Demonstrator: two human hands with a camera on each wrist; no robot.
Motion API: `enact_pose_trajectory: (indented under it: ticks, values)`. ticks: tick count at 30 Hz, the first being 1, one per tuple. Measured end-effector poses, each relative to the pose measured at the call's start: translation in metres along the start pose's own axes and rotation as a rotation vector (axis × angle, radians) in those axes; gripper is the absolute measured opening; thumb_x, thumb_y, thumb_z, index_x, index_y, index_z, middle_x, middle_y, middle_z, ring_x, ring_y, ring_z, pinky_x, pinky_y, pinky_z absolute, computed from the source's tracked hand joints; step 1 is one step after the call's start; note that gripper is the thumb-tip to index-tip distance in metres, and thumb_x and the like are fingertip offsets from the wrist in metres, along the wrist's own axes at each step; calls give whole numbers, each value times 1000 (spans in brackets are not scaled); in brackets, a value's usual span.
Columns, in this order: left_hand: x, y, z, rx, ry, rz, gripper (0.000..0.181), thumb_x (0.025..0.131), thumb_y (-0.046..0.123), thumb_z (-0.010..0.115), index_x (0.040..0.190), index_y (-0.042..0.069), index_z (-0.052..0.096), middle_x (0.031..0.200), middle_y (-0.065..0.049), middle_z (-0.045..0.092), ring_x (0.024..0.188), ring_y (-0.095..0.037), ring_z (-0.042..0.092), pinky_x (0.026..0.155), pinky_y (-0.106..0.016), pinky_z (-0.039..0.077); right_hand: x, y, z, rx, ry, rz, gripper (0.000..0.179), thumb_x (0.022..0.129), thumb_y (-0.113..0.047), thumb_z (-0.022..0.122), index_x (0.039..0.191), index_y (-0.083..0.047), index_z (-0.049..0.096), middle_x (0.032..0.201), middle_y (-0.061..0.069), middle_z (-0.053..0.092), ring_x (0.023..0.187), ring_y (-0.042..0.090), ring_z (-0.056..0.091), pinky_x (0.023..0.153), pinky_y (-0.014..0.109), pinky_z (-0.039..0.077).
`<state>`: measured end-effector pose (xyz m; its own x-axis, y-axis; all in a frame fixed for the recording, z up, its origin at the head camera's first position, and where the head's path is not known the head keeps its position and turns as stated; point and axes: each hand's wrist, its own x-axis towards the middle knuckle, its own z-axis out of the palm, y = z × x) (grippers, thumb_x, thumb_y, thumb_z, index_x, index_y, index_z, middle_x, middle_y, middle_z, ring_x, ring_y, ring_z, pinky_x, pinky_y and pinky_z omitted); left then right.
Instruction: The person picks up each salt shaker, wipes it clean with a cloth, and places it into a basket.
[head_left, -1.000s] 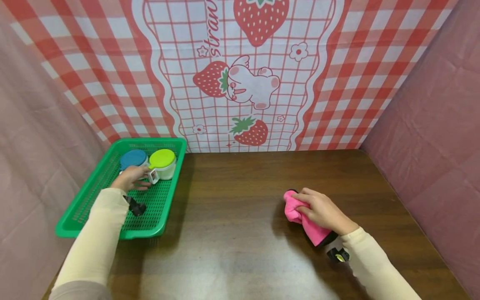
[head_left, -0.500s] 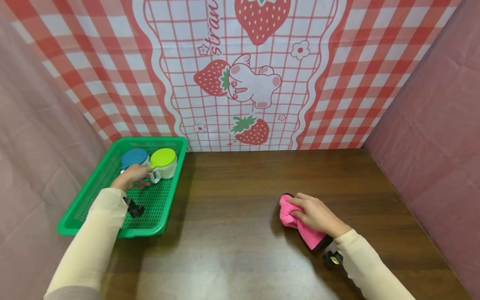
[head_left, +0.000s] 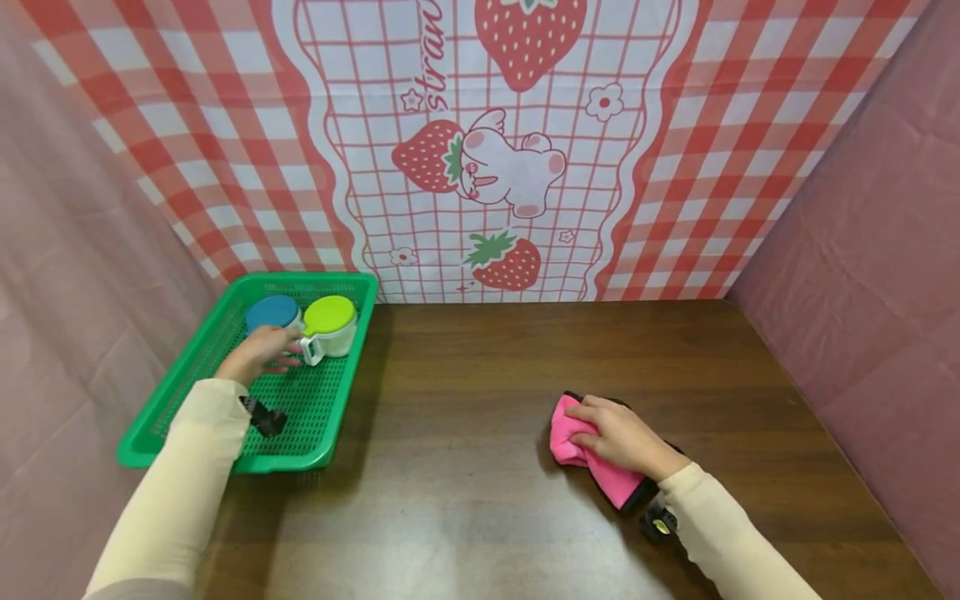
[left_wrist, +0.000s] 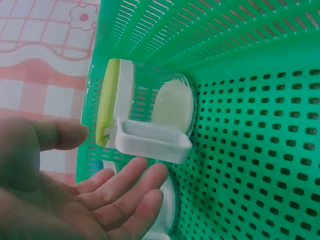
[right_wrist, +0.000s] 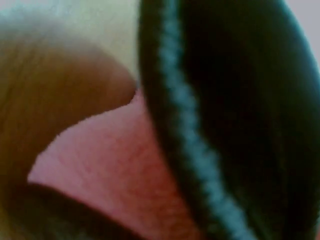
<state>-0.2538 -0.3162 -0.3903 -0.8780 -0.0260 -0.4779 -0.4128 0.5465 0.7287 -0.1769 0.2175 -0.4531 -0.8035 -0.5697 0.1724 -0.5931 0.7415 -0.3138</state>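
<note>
My left hand (head_left: 258, 354) hovers inside a green plastic basket (head_left: 353, 371), its fingers loose and holding nothing. Close to its fingertips is the white handle (left_wrist: 152, 141) of a clear jar with a lime-green lid (head_left: 330, 315); in the left wrist view a gap shows between thumb and handle. A second jar with a blue lid (head_left: 272, 312) stands beside it, partly hidden by the hand. On the right, my right hand (head_left: 622, 435) grips a bunched pink cloth (head_left: 567, 433) with dark edging against the table. The right wrist view is a blurred close-up of the cloth (right_wrist: 120, 165).
The brown wooden table (head_left: 450, 392) spreads between the basket and the cloth. A red-checked strawberry curtain (head_left: 502, 158) hangs along the back. Pink fabric (head_left: 847, 250) bounds the right side, and pale fabric (head_left: 67, 292) the left.
My right hand has slid the pink cloth left and a little toward me across the table. The left hand has drawn slightly away from the lime-lidded jar's handle.
</note>
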Motion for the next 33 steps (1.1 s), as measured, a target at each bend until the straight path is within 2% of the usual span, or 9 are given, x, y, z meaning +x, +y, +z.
enact_pose_trajectory:
  ticks: [4, 9, 12, 15, 20, 25, 29, 31, 33]
  values:
    - [-2, 1, -1, -48, 29, 16, 61, 102, 33, 32, 147, -9, 28, 141, -25, 49, 88, -6, 66, 87, -32, 53, -2, -1, 3, -22, -27, -12, 34, 83, -23, 74, 113, -7, 70, 89, -4, 58, 74, 5, 45, 67, 24, 42]
    - [-6, 2, -4, -97, 54, 27, 60, 103, 32, 29, 149, -6, 25, 132, -22, 55, 77, 2, 62, 74, -24, 53, -4, -3, 7, -44, -50, -19, 36, 84, -29, 73, 113, -9, 70, 88, -5, 56, 75, 6, 45, 67, 24, 40]
    - [-8, 3, -6, -151, 91, 21, 59, 103, 31, 28, 151, -3, 22, 109, -7, 65, 74, 4, 61, 70, -20, 52, -4, -4, 10, -68, -79, -31, 39, 83, -34, 73, 114, -10, 69, 90, -5, 54, 78, 8, 46, 69, 26, 41]
    - [-12, 6, -8, -187, 118, 24, 61, 102, 32, 29, 152, -2, 21, 100, 7, 62, 74, 5, 61, 71, -18, 52, -5, -6, 12, -75, -111, -35, 45, 85, -40, 71, 118, -11, 66, 96, -4, 55, 84, 10, 49, 73, 29, 43]
    - [-14, 11, -6, -176, 117, 52, 63, 102, 34, 27, 152, -2, 16, 137, -15, 50, 80, 6, 60, 75, -16, 52, -8, -7, 8, -32, -109, -6, 45, 90, -44, 64, 120, -11, 66, 100, -3, 57, 88, 11, 51, 77, 33, 45]
    - [-18, 18, -2, -174, 105, 94, 64, 103, 37, 28, 153, -2, 15, 150, -24, 37, 83, 7, 58, 79, -15, 52, -9, -5, -1, 0, -91, 13, 38, 94, -39, 60, 118, -11, 68, 97, -2, 60, 85, 10, 52, 76, 32, 45]
    - [-29, 27, 1, -235, 104, 142, 62, 103, 36, 31, 152, -1, 21, 119, -1, 64, 84, 9, 58, 77, -14, 51, -11, -2, -5, 7, -132, 69, 38, 93, -39, 61, 119, -11, 68, 99, -1, 60, 85, 9, 50, 74, 29, 45]
    - [-36, 33, 2, -287, 121, 177, 57, 104, 34, 32, 150, 1, 28, 97, 19, 63, 84, 9, 59, 75, -13, 50, -12, -1, -7, 6, -149, 75, 39, 92, -40, 62, 118, -11, 68, 99, -1, 59, 84, 10, 49, 72, 28, 44]
    - [-43, 40, 4, -335, 143, 219, 48, 104, 31, 32, 144, 4, 36, 85, 29, 59, 85, 9, 59, 73, -13, 50, -12, 1, -7, -3, -149, 71, 39, 90, -39, 65, 117, -11, 68, 99, 0, 59, 85, 10, 49, 72, 29, 44]
